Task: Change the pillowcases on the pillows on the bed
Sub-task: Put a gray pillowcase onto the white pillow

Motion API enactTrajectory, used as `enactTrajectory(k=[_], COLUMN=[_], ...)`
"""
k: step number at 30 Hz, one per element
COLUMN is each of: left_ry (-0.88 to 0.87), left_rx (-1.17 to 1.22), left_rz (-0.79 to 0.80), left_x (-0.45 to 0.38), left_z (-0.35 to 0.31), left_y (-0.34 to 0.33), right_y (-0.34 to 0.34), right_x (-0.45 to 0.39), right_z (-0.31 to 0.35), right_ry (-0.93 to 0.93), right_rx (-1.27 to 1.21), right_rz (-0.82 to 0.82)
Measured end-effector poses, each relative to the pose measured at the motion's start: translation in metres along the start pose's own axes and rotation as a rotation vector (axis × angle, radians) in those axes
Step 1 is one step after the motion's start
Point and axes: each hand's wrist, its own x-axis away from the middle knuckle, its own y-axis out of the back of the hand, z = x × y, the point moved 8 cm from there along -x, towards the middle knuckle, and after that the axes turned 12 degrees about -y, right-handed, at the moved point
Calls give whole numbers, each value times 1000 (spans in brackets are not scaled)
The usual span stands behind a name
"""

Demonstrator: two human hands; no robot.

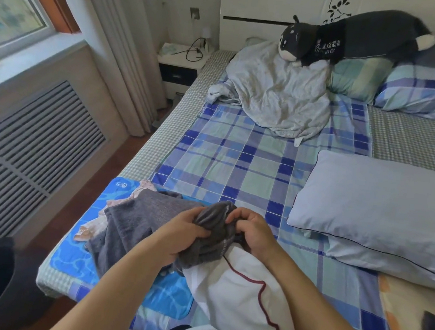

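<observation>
Near the foot of the bed [239, 151], I have both hands bunching a grey pillowcase [153, 217] at the end of a white pillow [238, 294] with dark red piping. My left hand [180, 234] grips a gathered fold of the grey cloth, fingers curled round it. My right hand [251, 234] pinches the same bunched edge, just beside the left. The rest of the pillowcase trails left over a blue mat [69, 262]. A second pillow [382, 207], pale lavender, lies to the right on the plaid sheet. Farther up sit a crumpled grey cover [278, 96] and a dark plush toy [356, 40].
</observation>
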Motion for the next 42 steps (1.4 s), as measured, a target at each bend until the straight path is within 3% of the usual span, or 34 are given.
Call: enactTrajectory(k=[4, 7, 12, 16, 21, 26, 32, 34, 37, 38, 39, 40, 42], left_ry=[27, 74, 120, 70, 32, 31, -98, -74, -33, -38, -48, -56, -61], left_rx=[-86, -124, 436, 546, 573, 646, 622, 625, 649, 645, 627, 594, 540], left_rz=[-62, -46, -32, 93, 79, 112, -37, -9, 103, 135, 163, 178, 178], left_x=[-7, -9, 1, 11, 16, 23, 7, 6, 9, 11, 11, 11, 11], left_z=[-2, -1, -1, -5, -8, -5, 1, 2, 2, 3, 4, 7, 13], left_y=[11, 13, -5, -24, -20, -10, -23, -35, -59, -66, -74, -80, -87], right_y=[-9, -12, -10, 1, 16, 71, 90, 115, 162, 160, 153, 144, 105], right_x=[4, 5, 1, -5, 2, 124, 176, 168, 154, 152, 148, 142, 131], right_z=[4, 4, 5, 5, 9, 8, -67, -75, -115, -121, -116, -106, -71], right_ry=[43, 46, 64, 137, 217, 427, 540, 412, -213, -325, -307, -193, 153], right_rx=[206, 218, 353, 386, 661, 434, 676, 661, 425, 474, 581, 652, 594], right_rz=[20, 20, 33, -170, -218, -383, -633, -856, -1111, -1106, -1074, -1031, -787])
